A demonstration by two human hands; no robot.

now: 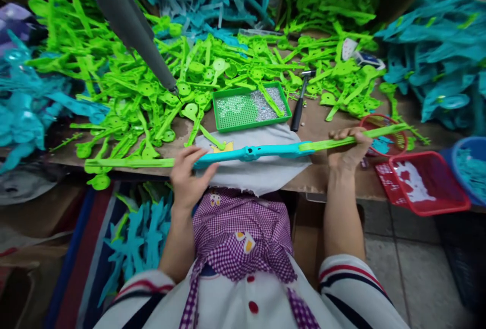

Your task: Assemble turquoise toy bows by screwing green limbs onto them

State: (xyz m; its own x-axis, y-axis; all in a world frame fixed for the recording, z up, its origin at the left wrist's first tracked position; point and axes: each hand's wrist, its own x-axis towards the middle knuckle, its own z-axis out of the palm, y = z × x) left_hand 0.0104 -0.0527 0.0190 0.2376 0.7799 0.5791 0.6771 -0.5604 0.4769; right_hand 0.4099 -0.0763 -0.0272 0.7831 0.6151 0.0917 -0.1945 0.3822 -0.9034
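A long plastic assembly lies across the table's front edge: a teal middle piece with green arms sticking out on both sides. My left hand grips it where the left green arm meets the teal part. My right hand is closed around the right green arm. The assembly rests over a white cloth. A green tray with small silvery parts sits just behind it. A black-handled hammer lies to the right of the tray.
Heaps of green plastic pieces cover the table; teal pieces pile up at left, right and back. A grey pole slants in from the top left. A red basket and a blue tub stand at the right.
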